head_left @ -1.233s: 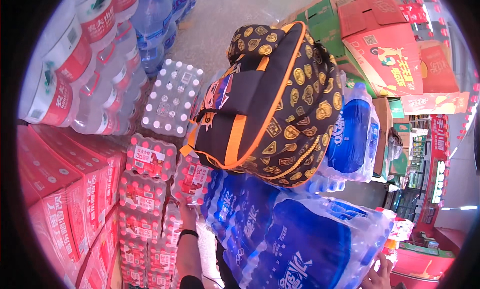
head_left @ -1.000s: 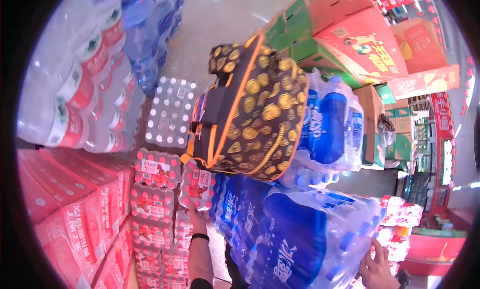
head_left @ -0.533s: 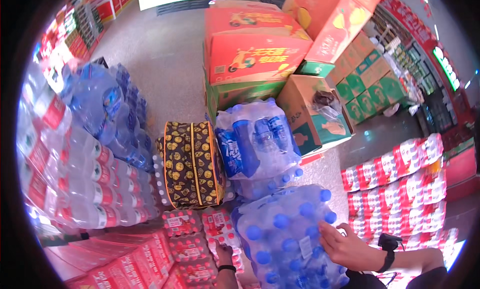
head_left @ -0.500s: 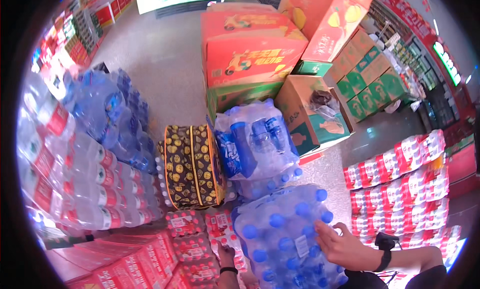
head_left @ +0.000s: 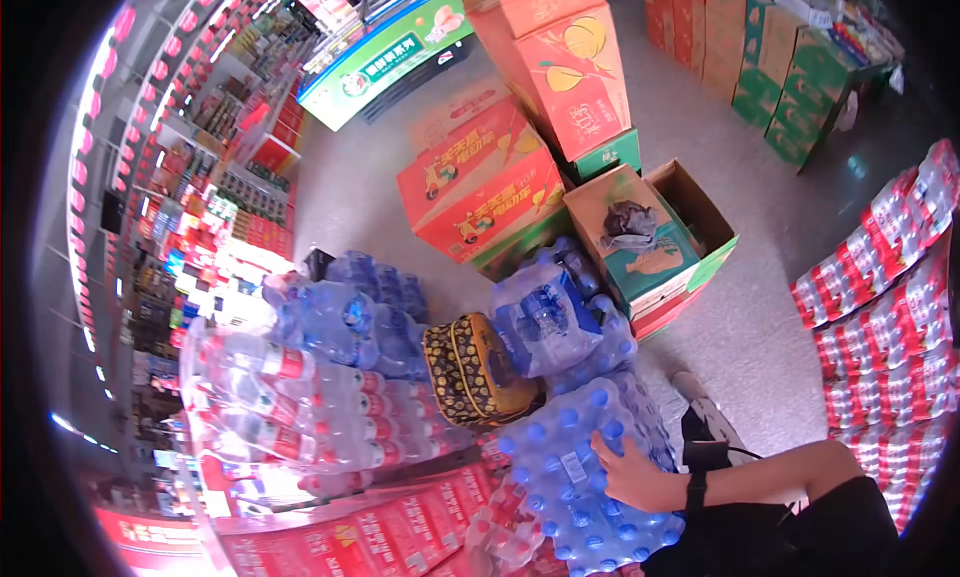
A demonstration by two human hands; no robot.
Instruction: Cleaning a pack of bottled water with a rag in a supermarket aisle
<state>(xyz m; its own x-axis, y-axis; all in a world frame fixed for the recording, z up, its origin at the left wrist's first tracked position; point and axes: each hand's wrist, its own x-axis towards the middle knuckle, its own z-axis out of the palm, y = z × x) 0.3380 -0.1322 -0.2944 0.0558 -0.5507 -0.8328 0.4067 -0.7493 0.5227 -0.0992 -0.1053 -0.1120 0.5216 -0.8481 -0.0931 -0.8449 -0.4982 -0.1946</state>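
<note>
Since the earlier frame the view has swung, the right hand [head_left: 642, 484] has been brought farther in over the blue-capped bottle pack [head_left: 565, 502], and the left hand has passed from view. The pack is found at lower centre, caps up. The right hand is laid on its top, fingers extended and closed on nothing; the state of the left hand cannot be told. Flat, even contact across several caps is judged steadier than fingertip pressure on one. Just beyond the pack, a patterned backpack [head_left: 470, 372] and a blue-labelled bottle bundle [head_left: 545, 322] are noted. Red cartons [head_left: 400, 532] are stacked to the left, and red-and-white packs [head_left: 880, 317] well apart at the right.
</note>
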